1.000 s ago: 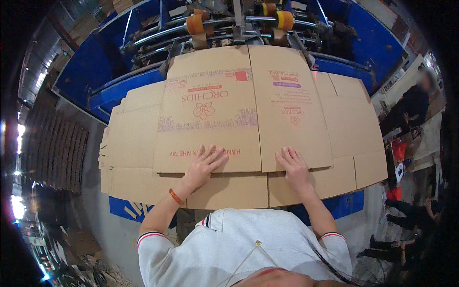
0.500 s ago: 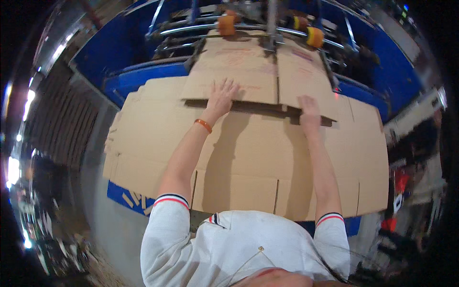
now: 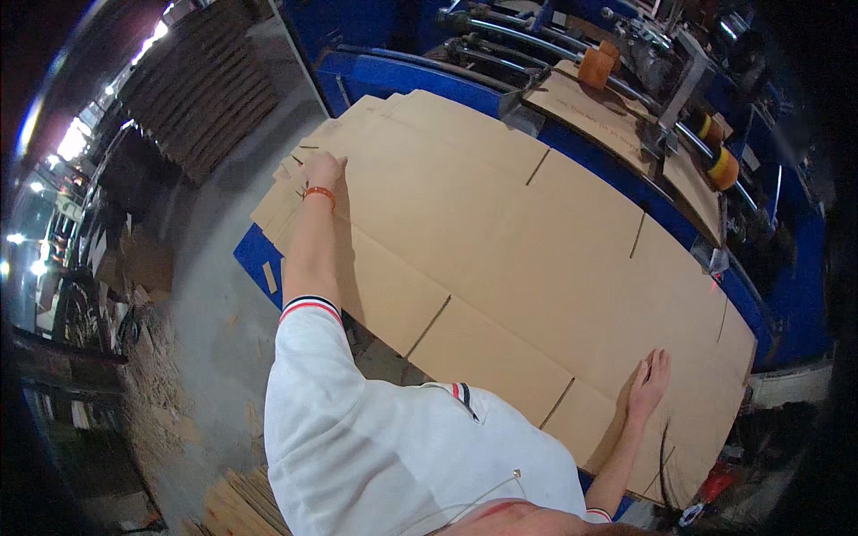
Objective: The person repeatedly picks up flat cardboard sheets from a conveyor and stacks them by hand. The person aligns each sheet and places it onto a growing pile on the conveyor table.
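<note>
A wide, flat cardboard box blank (image 3: 500,214), cut with dark slots, lies on top of similar sheets on the blue machine table. At its left end, my left hand (image 3: 323,168), with an orange band on the wrist, has its fingers curled in on the cardboard near the small slots; the fingertips are partly hidden. My right hand (image 3: 650,386) rests palm down with fingers stretched out on the blank's right part. Beyond the blank, a folded cardboard piece (image 3: 594,114) sits under the rollers, apart from both hands.
The blue machine (image 3: 411,70) runs along the far side with metal shafts, an orange roller (image 3: 597,67) and a yellow-edged roller (image 3: 722,168). Stacked cardboard (image 3: 197,89) stands at the far left. Scraps litter the grey floor (image 3: 210,313).
The folded cardboard has gone farther under the rollers, away from my hands. My left hand has moved to the blank's left end, my right hand nearer and rightward. The view has turned left.
</note>
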Demonstrator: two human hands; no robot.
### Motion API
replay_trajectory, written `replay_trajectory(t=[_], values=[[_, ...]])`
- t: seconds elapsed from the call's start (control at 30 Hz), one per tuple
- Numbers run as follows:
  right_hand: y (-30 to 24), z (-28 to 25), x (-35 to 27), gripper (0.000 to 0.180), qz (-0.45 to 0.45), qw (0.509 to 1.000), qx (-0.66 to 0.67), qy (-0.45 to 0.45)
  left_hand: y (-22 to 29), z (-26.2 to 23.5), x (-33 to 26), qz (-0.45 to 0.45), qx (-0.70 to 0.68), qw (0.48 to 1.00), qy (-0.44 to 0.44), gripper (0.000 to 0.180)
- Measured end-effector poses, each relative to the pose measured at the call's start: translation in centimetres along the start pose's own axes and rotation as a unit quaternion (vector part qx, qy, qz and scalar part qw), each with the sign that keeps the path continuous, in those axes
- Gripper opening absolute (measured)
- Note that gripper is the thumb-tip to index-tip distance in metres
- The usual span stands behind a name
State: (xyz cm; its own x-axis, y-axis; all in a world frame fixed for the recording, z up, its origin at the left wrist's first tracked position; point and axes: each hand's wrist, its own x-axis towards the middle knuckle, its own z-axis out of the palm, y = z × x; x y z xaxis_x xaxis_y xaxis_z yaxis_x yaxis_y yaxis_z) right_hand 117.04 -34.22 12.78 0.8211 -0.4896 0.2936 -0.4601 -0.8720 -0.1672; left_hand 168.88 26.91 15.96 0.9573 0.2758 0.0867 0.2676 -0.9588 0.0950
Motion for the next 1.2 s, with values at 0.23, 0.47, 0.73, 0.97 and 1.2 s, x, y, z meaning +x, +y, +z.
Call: replay_trajectory(t=[0.23, 0.47, 0.73, 0.97, 1.2], values=[[-0.8, -0.1, 0.0, 0.041, 0.036, 0.999, 0.033, 0.012, -0.3, -6.4, -0.9, 0.068, -0.036, 0.988, 0.135, 0.049], [-1.4, -1.4, -2.6, 0.043, 0.071, 0.996, 0.045, -0.034, -0.5, -20.3, -1.2, 0.203, -0.113, 0.969, -0.088, 0.05], [6.4, -4.1, -16.0, 0.061, 0.43, 0.897, -0.101, 0.023, -7.8, -24.3, -24.5, 0.346, -0.685, 0.638, -0.058, 0.069], [20.1, -4.9, -26.7, 0.06, 0.54, 0.512, 0.557, 0.369, -4.4, -14.4, -22.7, 0.332, -0.531, 0.777, 0.059, 0.083], [7.1, -3.9, -23.8, 0.045, 0.43, 0.438, 0.591, 0.523, -1.7, -12.0, -15.9, 0.219, -0.597, 0.772, 0.027, 0.045]])
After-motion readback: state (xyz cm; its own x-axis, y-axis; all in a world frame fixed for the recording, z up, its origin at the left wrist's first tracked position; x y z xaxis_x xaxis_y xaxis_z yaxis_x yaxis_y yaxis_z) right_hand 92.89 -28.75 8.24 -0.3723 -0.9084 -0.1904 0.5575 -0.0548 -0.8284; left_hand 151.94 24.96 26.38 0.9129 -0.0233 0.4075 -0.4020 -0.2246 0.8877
